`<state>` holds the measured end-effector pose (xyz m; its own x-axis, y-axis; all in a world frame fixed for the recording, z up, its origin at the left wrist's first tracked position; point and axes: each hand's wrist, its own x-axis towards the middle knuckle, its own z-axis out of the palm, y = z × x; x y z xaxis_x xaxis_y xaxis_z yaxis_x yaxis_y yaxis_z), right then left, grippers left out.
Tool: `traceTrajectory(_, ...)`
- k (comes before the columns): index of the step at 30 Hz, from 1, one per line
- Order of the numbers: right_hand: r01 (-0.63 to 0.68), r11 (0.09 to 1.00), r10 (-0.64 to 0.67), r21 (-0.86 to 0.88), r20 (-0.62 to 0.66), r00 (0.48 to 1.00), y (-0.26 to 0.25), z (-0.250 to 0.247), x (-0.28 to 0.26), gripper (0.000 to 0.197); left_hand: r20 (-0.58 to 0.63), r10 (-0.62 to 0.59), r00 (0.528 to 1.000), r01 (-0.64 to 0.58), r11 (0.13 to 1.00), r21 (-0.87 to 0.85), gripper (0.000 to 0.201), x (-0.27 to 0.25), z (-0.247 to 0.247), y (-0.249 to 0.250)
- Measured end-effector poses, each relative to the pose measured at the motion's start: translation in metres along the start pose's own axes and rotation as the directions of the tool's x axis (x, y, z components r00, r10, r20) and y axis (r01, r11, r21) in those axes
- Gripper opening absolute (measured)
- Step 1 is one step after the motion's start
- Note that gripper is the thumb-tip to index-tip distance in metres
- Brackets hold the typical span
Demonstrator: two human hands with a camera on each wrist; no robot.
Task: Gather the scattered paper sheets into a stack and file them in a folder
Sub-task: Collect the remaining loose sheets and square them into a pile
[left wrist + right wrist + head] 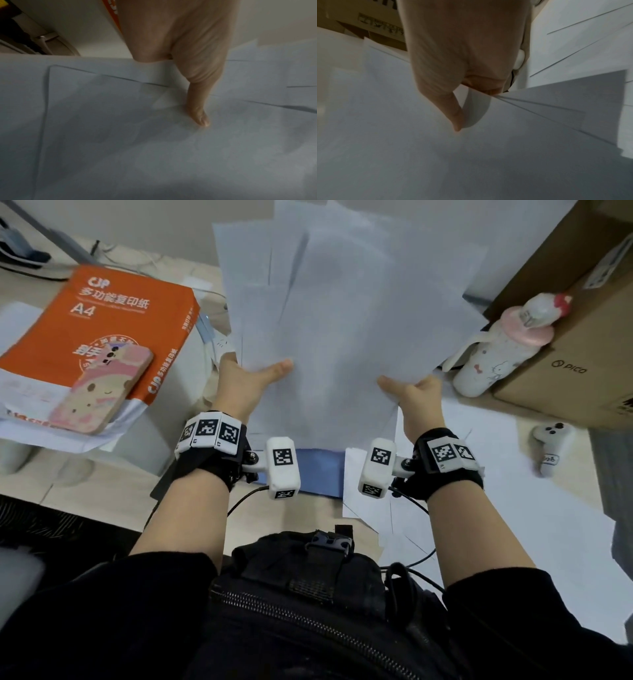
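Observation:
A loose, uneven bunch of white paper sheets [342, 313] is held up above the table, its edges fanned out. My left hand [250, 381] grips its lower left edge, thumb on top and fingers hidden underneath. My right hand [416, 398] grips the lower right edge the same way. The left wrist view shows my thumb [199, 108] pressed flat on the sheets [137, 135]. In the right wrist view my thumb [447, 108] pinches the fanned sheets [488, 148]. A blue folder [318, 474] lies on the table below the bunch, between my wrists. More white sheets [479, 508] lie on the table at the right.
An orange A4 paper ream [102, 326] with a pink phone [102, 392] on it sits at the left. At the right stand a white and pink bottle [503, 347] and a cardboard box [582, 337]. A white controller [551, 446] lies near the box.

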<state>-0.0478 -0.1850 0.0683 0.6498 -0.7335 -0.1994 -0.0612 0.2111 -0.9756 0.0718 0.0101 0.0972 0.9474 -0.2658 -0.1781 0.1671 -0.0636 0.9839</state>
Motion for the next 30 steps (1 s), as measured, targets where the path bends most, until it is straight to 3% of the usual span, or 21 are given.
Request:
traceTrajectory(2, 0.042, 0.999, -0.042, -0.001, 0.014, 0.999, -0.015, 0.003, -0.003, 0.017, 0.006, 0.039, 0.999, -0.039, 0.998, -0.04, 0.047, 0.004, -0.001, 0.009)
traceTrajectory(3, 0.071, 0.997, -0.071, 0.005, 0.016, 0.997, -0.019, 0.002, 0.0, 0.016, 0.017, 0.059, 0.998, -0.057, 0.996, -0.061, 0.05, 0.006, -0.001, 0.014)
traceTrajectory(6, 0.121, 0.992, -0.123, 0.041, 0.034, 0.992, -0.027, 0.001, 0.005, 0.017, 0.052, 0.117, 0.992, -0.112, 0.99, -0.088, 0.042, 0.011, -0.002, 0.024)
traceTrajectory(9, 0.06, 0.998, -0.059, -0.009, 0.054, 0.997, -0.02, -0.001, 0.008, 0.017, 0.048, 0.083, 0.995, -0.079, 0.993, -0.084, 0.035, 0.017, -0.005, 0.011)
traceTrajectory(13, 0.028, 0.998, -0.021, -0.065, 0.103, 0.995, -0.016, 0.006, 0.007, 0.02, 0.05, -0.01, 0.999, 0.014, 0.997, -0.074, 0.058, 0.019, 0.002, -0.001)
traceTrajectory(17, 0.101, 0.992, -0.091, -0.082, 0.114, 0.989, -0.026, 0.008, 0.009, 0.018, 0.058, 0.045, 0.997, -0.038, 0.993, -0.109, 0.084, 0.02, 0.005, 0.011)
traceTrajectory(22, 0.128, 0.991, -0.124, -0.035, 0.115, 0.986, -0.025, 0.004, 0.009, 0.023, 0.086, 0.088, 0.992, -0.079, 0.992, -0.103, 0.04, 0.023, -0.002, 0.011)
traceTrajectory(26, -0.019, 0.99, 0.042, -0.143, 0.16, 0.986, 0.001, 0.002, 0.007, 0.031, 0.107, 0.013, 0.994, -0.01, 1.0, -0.026, 0.028, 0.022, -0.002, -0.01)
traceTrajectory(30, 0.008, 0.993, 0.007, -0.118, 0.13, 0.991, -0.004, 0.009, 0.006, 0.032, 0.05, 0.012, 0.999, -0.01, 0.999, -0.032, 0.062, 0.02, 0.004, -0.01)
